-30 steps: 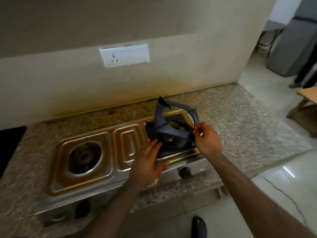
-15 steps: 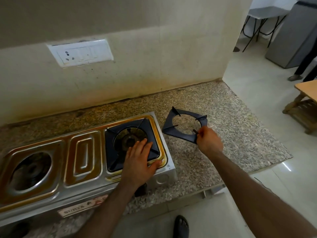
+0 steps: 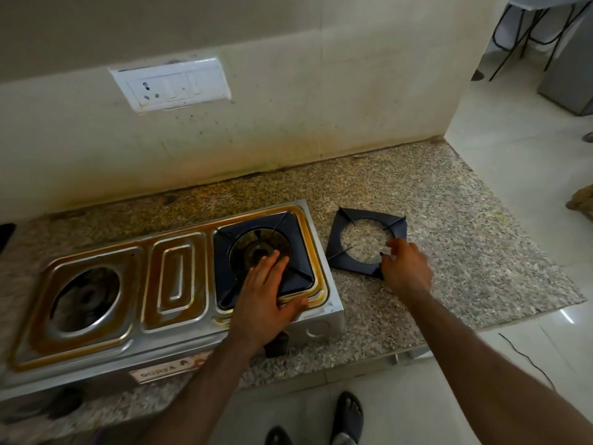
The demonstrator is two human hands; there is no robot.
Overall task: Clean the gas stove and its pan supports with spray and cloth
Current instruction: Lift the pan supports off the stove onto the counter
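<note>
Now, pan support [image 3: 359, 265] beside stove [image 3: 324, 316] edge, counter [image 3: 465, 252]

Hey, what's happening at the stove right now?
A person is taking a two-burner gas stove apart for cleaning. Their right hand is at the near corner of a dark pan support that lies flat on the granite counter beside the stove. Their left hand rests flat on the second pan support, which sits over the right burner. The left burner well has no support on it. No spray or cloth is in view.
</note>
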